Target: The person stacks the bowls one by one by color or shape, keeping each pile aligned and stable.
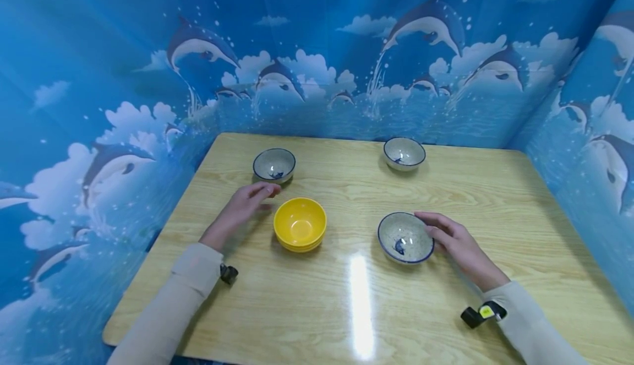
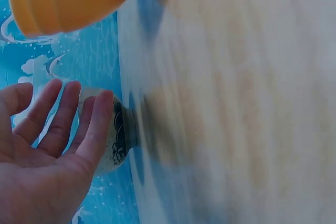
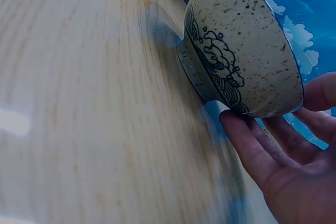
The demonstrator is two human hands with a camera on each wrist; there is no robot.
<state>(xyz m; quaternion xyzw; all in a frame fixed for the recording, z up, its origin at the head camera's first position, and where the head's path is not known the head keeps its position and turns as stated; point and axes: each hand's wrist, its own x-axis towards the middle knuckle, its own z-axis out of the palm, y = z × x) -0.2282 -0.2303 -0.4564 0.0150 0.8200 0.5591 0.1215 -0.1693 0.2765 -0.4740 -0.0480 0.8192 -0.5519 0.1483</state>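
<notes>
My right hand (image 1: 458,246) holds a speckled grey bowl (image 1: 400,244) with a blue rim and a fish painted inside. The thumb lies at the rim, and in the right wrist view the fingers (image 3: 252,150) stretch along the outside of the bowl (image 3: 241,45), near its foot. My left hand (image 1: 242,208) hovers between another grey bowl (image 1: 274,162) and yellow bowls (image 1: 300,216) that look stacked. Its fingers (image 2: 63,119) are spread and loosely bent, holding nothing. In the left wrist view they overlap the grey bowl behind.
A third grey bowl (image 1: 404,153) stands at the back right of the wooden table (image 1: 317,304). Blue curtains (image 1: 317,34) with dolphins hang close behind and along the sides of the table. Wrist cameras are strapped over both sleeves.
</notes>
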